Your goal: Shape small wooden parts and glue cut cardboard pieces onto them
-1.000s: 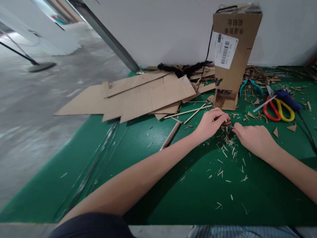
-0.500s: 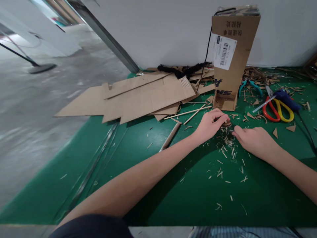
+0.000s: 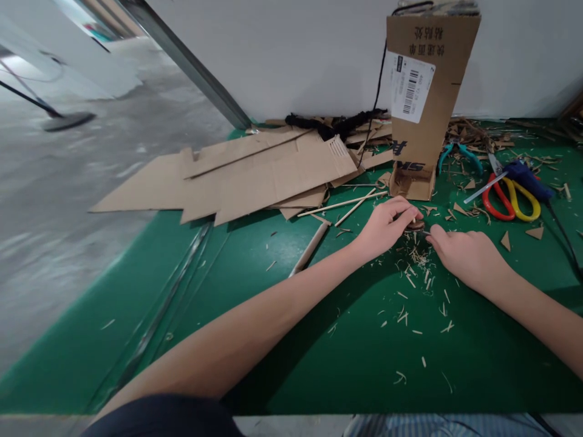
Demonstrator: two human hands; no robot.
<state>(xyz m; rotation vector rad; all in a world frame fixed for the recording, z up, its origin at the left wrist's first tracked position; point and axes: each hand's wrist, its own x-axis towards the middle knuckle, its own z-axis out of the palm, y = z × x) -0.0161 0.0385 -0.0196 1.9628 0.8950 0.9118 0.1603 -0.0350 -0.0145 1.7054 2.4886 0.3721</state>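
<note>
My left hand [image 3: 387, 226] is closed around a small brown piece [image 3: 415, 225], which rests low over the green table [image 3: 319, 352]. Close on its right, my right hand [image 3: 464, 254] is closed on a thin dark tool [image 3: 423, 233] whose tip meets the edge of the brown piece. Most of the tool is hidden in the fingers, so its kind cannot be told. Pale thin shavings [image 3: 418, 258] lie in a small heap just below the two hands, and more are scattered toward the front of the table.
Behind my hands stands a tall cardboard box [image 3: 421, 91]. Scissors [image 3: 512, 200], teal pliers [image 3: 461, 155] and a blue glue gun [image 3: 528, 181] with a cord lie right. Cardboard sheets [image 3: 255, 173], thin sticks [image 3: 355, 207] and a cardboard roll [image 3: 312, 247] are left.
The whole view has shifted slightly. Both hands keep nearly the same place and hold, with only a small change in the dark tool's angle at the brown piece.
</note>
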